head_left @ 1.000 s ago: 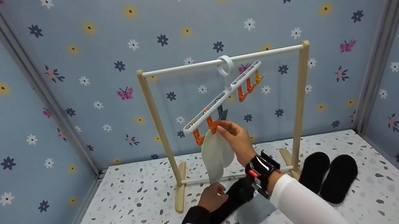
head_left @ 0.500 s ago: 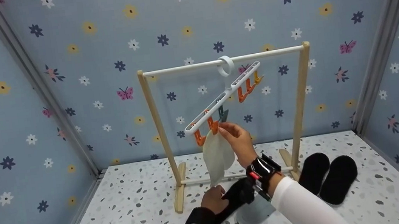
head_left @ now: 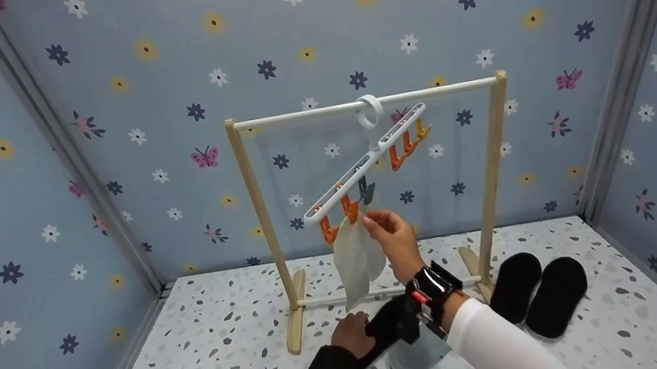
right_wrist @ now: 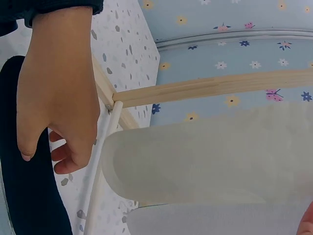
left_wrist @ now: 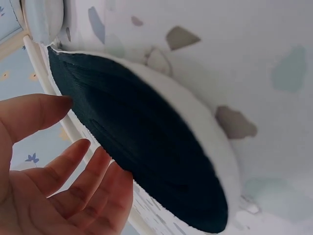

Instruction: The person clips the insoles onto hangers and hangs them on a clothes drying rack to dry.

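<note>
My right hand [head_left: 397,242] pinches the top edge of a pale cream insole-shaped piece [head_left: 351,263], just below an orange clip [head_left: 350,210] on a white clip hanger [head_left: 339,192]. A second pale piece [right_wrist: 171,220] hangs close against it; the right wrist view shows their rounded ends. Lower down, my left hand [head_left: 352,335] is beside a black insole [left_wrist: 142,132] with a white underside. In the left wrist view its fingers are loosely bent, with thumb and fingertips at the insole's near edge; whether they touch it I cannot tell.
The hanger's ring hooks over the white rod of a wooden rack [head_left: 494,158]. More orange clips [head_left: 396,157], a green clip [head_left: 365,189] and a yellow clip [head_left: 422,129] hang from it. Two black insoles [head_left: 555,297] lie right. A light grey piece [head_left: 412,359] lies below my right wrist.
My right hand has moved slightly down from the orange clip to the pale piece's top edge. My left hand has shifted slightly to the right and down.
</note>
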### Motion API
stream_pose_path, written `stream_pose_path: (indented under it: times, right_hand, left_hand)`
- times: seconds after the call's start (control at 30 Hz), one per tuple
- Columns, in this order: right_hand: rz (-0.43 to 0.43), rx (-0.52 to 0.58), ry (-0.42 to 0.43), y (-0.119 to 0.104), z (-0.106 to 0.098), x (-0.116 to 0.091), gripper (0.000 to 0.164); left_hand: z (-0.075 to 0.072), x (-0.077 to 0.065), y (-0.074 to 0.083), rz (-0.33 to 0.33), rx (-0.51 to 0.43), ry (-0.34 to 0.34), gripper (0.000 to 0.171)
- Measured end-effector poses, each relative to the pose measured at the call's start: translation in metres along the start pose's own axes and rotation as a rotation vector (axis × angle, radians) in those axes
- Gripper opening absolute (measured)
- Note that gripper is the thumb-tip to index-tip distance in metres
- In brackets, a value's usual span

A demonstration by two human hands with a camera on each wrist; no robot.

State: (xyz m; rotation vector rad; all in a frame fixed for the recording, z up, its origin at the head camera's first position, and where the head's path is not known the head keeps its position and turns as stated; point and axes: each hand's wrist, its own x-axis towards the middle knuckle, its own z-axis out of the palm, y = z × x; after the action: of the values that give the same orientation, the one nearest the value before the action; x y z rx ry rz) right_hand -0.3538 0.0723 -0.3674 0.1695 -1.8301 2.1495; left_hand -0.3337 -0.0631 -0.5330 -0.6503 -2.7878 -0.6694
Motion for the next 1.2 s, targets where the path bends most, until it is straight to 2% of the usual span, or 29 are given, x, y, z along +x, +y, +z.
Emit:
stream_pose_path:
  times: [0.17,0.43,0.57,0.67,0.83,0.93,1.03,1.2]
  right_hand:
    - [-0.016,0.029,-0.017,0.004,0.002,-0.001,0.027]
    - [-0.028,-0.006,-0.062,0.006,0.004,-0.004,0.03]
    - [-0.046,-0.032,-0.074,0.007,0.005,-0.007,0.031]
    - [-0.045,-0.031,-0.08,0.007,0.006,-0.008,0.03]
    - [-0.049,-0.037,-0.091,0.007,0.007,-0.008,0.031]
    - [-0.058,-0.054,-0.092,0.007,0.008,-0.008,0.031]
    - [-0.069,-0.068,-0.097,0.007,0.01,-0.009,0.031]
    - [-0.087,-0.077,-0.109,0.004,0.013,-0.011,0.03]
  left_hand:
    - [0.002,-0.002,0.0,0.019,0.079,0.005,0.021]
    - [0.002,-0.003,0.001,0.004,0.067,-0.002,0.02]
    - [0.004,-0.002,-0.002,0.01,0.057,0.012,0.019]
    - [0.005,-0.001,-0.005,-0.011,0.052,0.009,0.02]
    - [-0.005,0.003,-0.003,-0.091,-0.044,-0.06,0.021]
    - [-0.012,0.003,-0.001,-0.11,-0.088,-0.105,0.021]
    - [-0.018,0.002,0.001,-0.099,-0.091,-0.117,0.021]
    - [-0.024,0.001,0.003,-0.055,-0.12,-0.095,0.016]
